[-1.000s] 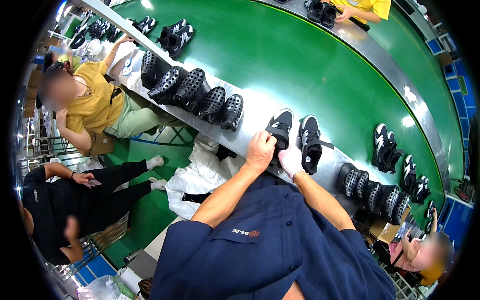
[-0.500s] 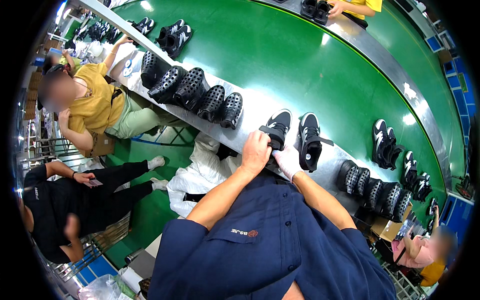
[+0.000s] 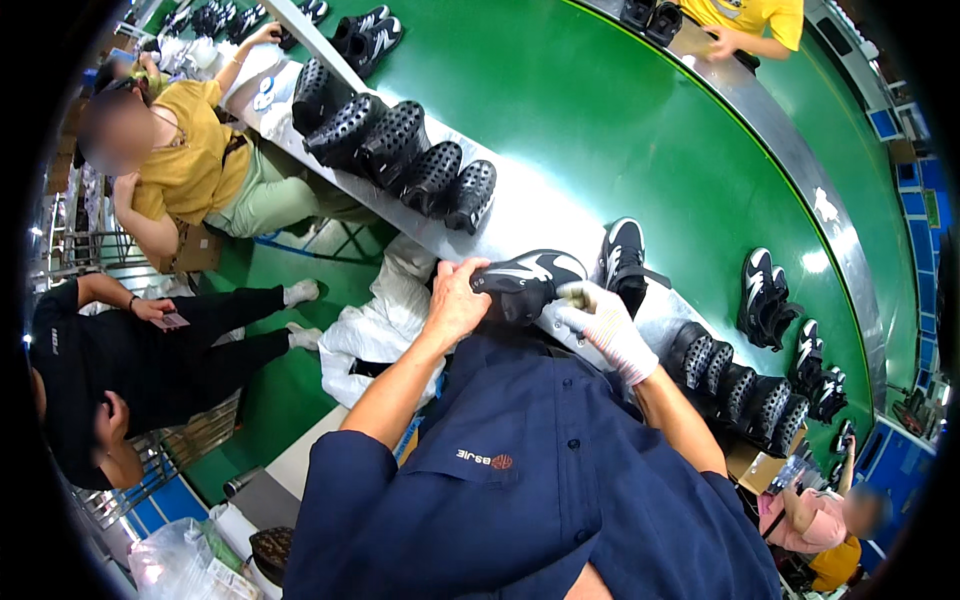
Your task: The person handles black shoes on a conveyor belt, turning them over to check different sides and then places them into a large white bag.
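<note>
Both hands grasp one black shoe (image 3: 528,282): left hand (image 3: 455,303) behind, right hand (image 3: 604,322) beside.

Curved green conveyor belt (image 3: 620,110), pairs of black-and-white sneakers (image 3: 762,298) on it, black perforated moulds (image 3: 400,150) along its metal edge.

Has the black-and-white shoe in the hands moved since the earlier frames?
Yes. The shoe stood upright beside its mate on the metal ledge; now it lies tipped sideways, pulled nearer between both hands.

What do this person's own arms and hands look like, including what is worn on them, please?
Both arms emerge from short dark navy shirt sleeves; the forearms are uncovered. The left hand is bare. The right hand wears a white knitted glove covering the fingers and reaching the wrist. No watch or jewellery is visible.
</note>
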Tool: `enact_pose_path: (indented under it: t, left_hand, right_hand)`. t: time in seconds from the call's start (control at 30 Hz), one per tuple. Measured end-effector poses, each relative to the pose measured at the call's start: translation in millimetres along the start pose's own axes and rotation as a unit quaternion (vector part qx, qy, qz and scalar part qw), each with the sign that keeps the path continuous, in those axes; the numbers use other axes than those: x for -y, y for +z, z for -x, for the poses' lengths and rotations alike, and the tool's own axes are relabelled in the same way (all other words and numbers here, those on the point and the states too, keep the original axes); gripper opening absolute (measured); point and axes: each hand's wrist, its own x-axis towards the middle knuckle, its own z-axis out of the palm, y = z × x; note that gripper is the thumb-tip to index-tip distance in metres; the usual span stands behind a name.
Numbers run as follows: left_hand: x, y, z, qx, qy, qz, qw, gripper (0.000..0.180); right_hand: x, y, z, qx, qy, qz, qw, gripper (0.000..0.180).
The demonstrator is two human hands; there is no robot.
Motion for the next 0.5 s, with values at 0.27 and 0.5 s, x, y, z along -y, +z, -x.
enact_pose_path:
  t: [0.27,0.5]
  left_hand:
    - [-31,-38,10,0.027,0.115,0.006,0.993,0.06]
    - [-30,-47,6,0.043,0.215,-0.05,0.974,0.059]
  right_hand:
    - [39,4,-5,0.086,-0.006,-0.019,0.996,0.015]
    - [28,14,-14,0.084,-0.03,0.017,0.996,0.011]
